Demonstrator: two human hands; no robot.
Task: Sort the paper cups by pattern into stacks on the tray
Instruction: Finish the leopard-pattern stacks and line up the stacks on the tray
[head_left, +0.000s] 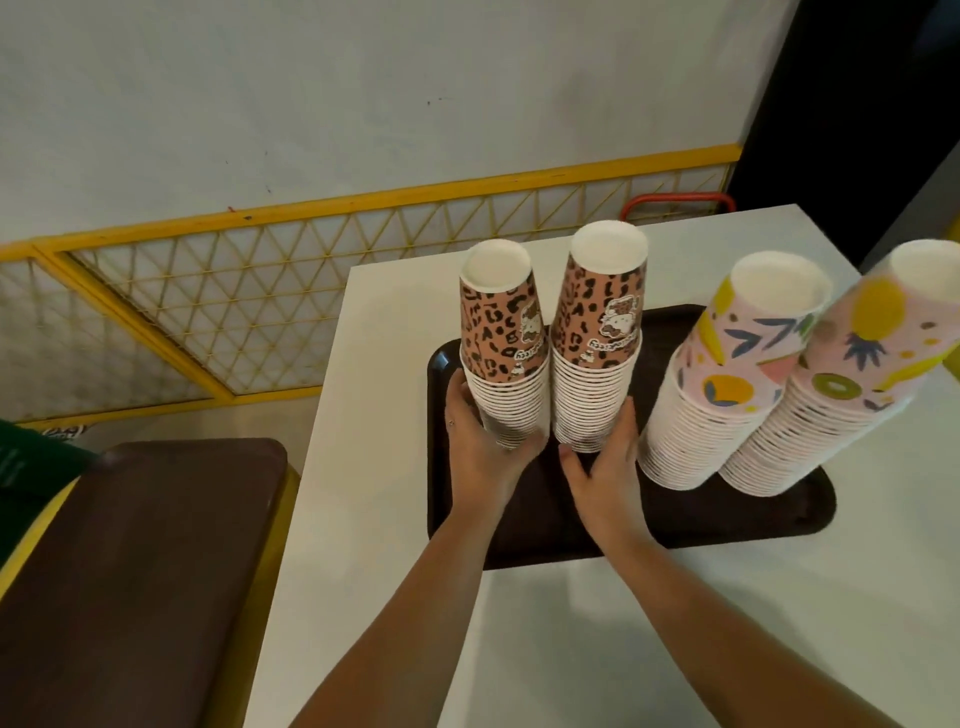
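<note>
Two leopard stacks (550, 358) (between hands (540, 457))

White wall (311, 78), yellow lattice railing (260, 270), possibly brown bench (130, 571).
</note>
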